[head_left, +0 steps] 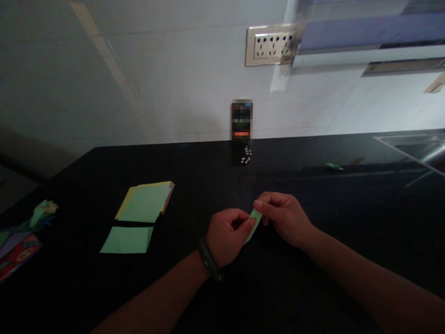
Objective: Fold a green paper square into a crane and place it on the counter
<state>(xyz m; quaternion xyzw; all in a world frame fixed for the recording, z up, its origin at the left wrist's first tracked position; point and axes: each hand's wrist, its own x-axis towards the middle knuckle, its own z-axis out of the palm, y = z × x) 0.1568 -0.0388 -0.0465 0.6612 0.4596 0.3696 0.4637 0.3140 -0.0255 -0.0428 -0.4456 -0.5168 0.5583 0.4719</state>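
Observation:
A narrow folded strip of light green paper [256, 221] is held slanting between both hands, above the dark countertop. My left hand [229, 234], with a dark bangle at its wrist, pinches the lower part between thumb and fingers. At the upper end, my right hand [287, 217] grips the same paper between thumb and forefinger. Left of the hands lies a stack of coloured paper sheets [144, 202], green on top with yellow and orange edges showing. Just in front of the stack is a separate green sheet [127, 240] with a crease near its right side.
A phone [242, 121] leans upright against the wall, with a beaded string [246, 155] by its base. At far left are coloured paper pieces [43, 213] and a red packet [22, 253]. A small green paper piece [334, 166] lies near the sink edge [410, 155].

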